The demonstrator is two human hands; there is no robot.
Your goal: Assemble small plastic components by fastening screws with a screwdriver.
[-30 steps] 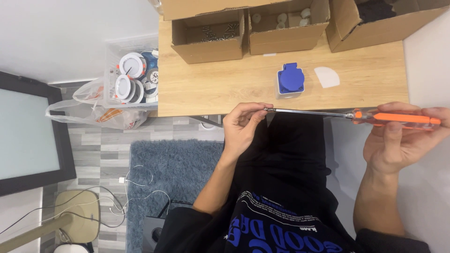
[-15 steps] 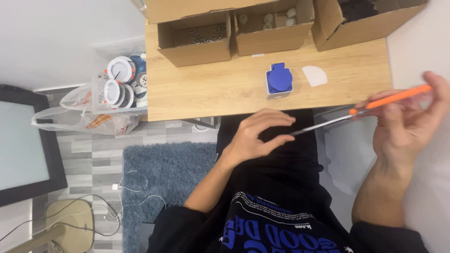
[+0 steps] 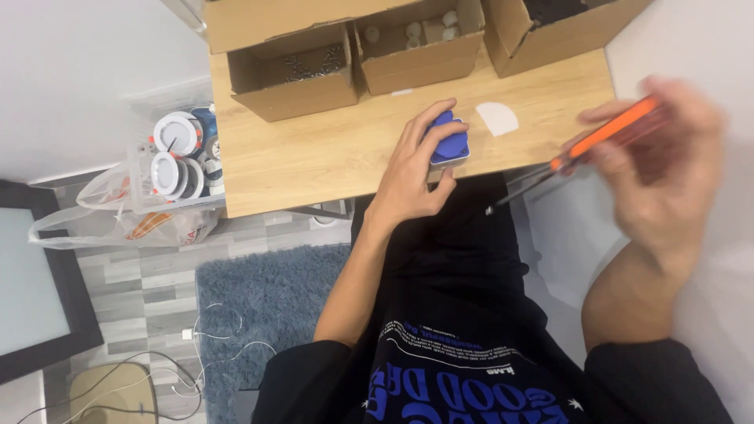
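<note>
Blue moulded plastic, a small squarish block [image 3: 450, 143], lies at the near edge of the light wooden desk top [image 3: 314, 157], roughly midway along that edge. The left hand [image 3: 416, 169] is laid over the block's left side: its fingers curl across the top and the thumb presses the near face, so the hand is closed around the piece while it rests on the wood.

The right hand [image 3: 664, 157] is off the desk, beyond its right end and above the lap. It is blurred, but its fingers are wrapped around the orange handle of a long screwdriver [image 3: 577, 153]. The thin metal shaft slants down and to the left, and its tip hangs over the black clothing just below the desk's near edge, apart from the blue block.

A white semicircular flat piece [image 3: 498, 118] lies on the wood just right of the block, not touching it. Three open brown cardboard boxes [image 3: 314, 74] stand in a row along the far edge; the middle one holds small pale cylindrical parts, the left one dark metal parts that I cannot identify.

Past the desk's left end, a clear plastic bin [image 3: 179, 161] holds round white items. A grey-blue shaggy rug [image 3: 267, 306] lies on the floor.
</note>
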